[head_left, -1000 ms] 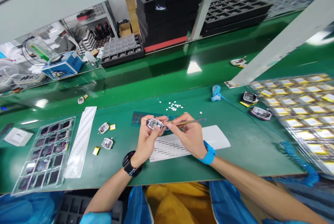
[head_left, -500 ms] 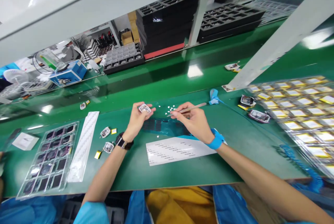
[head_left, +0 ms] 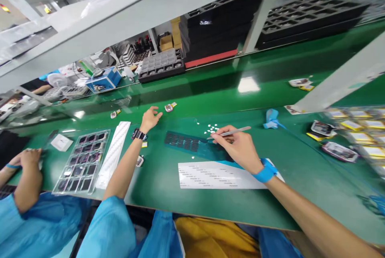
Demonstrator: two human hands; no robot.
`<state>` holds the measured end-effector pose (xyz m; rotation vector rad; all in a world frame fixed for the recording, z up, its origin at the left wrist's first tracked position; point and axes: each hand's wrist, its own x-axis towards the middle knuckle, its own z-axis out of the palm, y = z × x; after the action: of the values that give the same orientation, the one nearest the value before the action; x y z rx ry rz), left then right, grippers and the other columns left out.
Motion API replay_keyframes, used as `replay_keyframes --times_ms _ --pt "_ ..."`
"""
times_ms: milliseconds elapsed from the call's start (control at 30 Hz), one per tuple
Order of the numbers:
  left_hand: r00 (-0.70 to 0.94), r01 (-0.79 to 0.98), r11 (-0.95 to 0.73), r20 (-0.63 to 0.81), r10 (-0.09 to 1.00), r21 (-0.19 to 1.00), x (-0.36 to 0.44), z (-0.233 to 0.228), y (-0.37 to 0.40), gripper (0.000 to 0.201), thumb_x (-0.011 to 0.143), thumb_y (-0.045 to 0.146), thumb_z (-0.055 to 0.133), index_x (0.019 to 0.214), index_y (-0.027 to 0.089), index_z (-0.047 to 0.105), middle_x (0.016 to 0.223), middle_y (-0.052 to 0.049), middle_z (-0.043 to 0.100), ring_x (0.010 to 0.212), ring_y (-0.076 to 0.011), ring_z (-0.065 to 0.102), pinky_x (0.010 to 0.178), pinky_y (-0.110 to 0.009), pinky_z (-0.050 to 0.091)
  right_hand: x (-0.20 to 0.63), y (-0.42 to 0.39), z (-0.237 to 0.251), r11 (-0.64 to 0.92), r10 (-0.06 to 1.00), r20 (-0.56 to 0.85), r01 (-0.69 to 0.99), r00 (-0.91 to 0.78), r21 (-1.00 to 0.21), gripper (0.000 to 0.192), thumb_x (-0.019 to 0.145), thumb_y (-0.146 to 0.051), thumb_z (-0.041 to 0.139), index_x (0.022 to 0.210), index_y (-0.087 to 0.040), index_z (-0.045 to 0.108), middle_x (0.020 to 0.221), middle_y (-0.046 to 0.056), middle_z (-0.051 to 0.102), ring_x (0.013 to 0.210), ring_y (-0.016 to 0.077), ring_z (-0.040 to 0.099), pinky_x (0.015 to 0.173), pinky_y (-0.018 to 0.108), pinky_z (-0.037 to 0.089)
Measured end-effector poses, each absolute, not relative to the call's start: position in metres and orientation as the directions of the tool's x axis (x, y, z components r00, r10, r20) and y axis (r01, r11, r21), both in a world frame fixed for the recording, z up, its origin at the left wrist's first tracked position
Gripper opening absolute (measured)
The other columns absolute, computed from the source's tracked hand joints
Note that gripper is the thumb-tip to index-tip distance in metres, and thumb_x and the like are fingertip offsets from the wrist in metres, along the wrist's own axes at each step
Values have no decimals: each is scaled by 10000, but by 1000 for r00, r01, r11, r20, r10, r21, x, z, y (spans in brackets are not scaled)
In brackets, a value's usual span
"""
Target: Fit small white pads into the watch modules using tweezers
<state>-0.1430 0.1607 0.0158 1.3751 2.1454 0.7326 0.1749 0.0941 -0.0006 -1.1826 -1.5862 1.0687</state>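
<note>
The left hand (head_left: 150, 119) reaches out over the green worktop (head_left: 159, 198) with its fingers loosely spread and gripping nothing; their tips are just beside a small open device casing (head_left: 169, 108), which lies on the green surface with a yellow-and-silver piece (head_left: 174, 104) next to it. The right hand (head_left: 240, 148) pinches slim metal tweezers (head_left: 236, 130) between its fingers, the points directed leftward and down, close to a scatter of tiny white pieces (head_left: 211, 128). Whether the tips hold anything is too small to tell. Below that scatter lies a teal strip (head_left: 204, 152) bearing rows of dark pieces (head_left: 183, 142), partly hidden by the right hand, and nearer the person is a white printed sheet (head_left: 210, 178). A black watch (head_left: 139, 134) circles the left wrist and a blue band (head_left: 266, 171) the right. Farther left are a narrow white printed strip (head_left: 114, 152) and a clear tray (head_left: 55, 190) of dark screens (head_left: 83, 162). At the far left, a co-worker's hands (head_left: 30, 158) rest together near the worktop's edge.
</note>
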Motion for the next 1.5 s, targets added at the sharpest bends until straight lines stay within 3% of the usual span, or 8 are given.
replay_keyframes --times_ms 200,333,500,667,833,1200,1367,1500 --pt "-373 770 442 -237 897 460 -211 44 73 342 532 202 819 841 211 670 794 -7 691 808 -222 656 754 -308 488 173 88 3 235 958 178 262 -224 -936 311 804 -538 649 774 -230 617 695 47 744 650 253 738 594 342 588" --pt "-360 758 475 -321 876 446 -225 39 46 301 495 215 807 736 207 626 678 14 657 717 -208 645 671 -293 475 170 85 5 263 947 189 292 -258 -920 261 825 -490 637 765 -236 616 698 39 746 656 250 738 591 338 578" --pt "-308 704 447 -330 892 552 -212 36 48 327 559 271 767 824 208 584 620 44 616 563 -164 595 583 -285 453 171 88 3 254 952 184 292 -244 -922 224 820 -447 643 762 -233 616 689 36 746 643 245 738 580 328 570" --pt "-183 602 311 -252 950 735 -170 49 58 393 705 392 675 1010 188 536 818 0 639 673 -155 657 631 -285 495 171 90 2 229 960 173 258 -222 -939 221 810 -438 649 774 -223 622 658 35 738 645 243 736 578 319 564" --pt "-92 246 124 -104 990 961 -96 54 63 500 693 407 735 1073 192 492 835 2 637 600 -118 635 513 -220 445 172 90 2 221 964 168 269 -205 -937 243 821 -451 627 780 -212 617 717 48 749 656 228 724 599 310 540" --pt "-101 -124 81 -94 990 989 -26 23 57 331 699 373 773 898 166 608 804 -9 670 696 -114 655 646 -221 505 175 91 1 263 956 220 235 -196 -936 447 960 -542 392 766 -201 608 721 51 709 701 198 669 689 315 508" --pt "0 -5 145 -145 989 989 -21 15 44 360 739 374 731 1007 166 611 817 -11 652 574 -119 661 451 -191 452 169 85 5 443 891 368 334 -266 -832 289 957 -356 475 856 -180 681 786 60 698 689 176 622 621 285 465" --pt "-51 374 -145 177 983 916 -16 7 36 212 801 243 674 1002 184 643 800 -20 692 653 -114 663 490 -177 466 164 78 7 464 868 360 299 -343 -834 181 914 -268 554 902 -185 715 781 39 713 583 135 580 537 251 435"
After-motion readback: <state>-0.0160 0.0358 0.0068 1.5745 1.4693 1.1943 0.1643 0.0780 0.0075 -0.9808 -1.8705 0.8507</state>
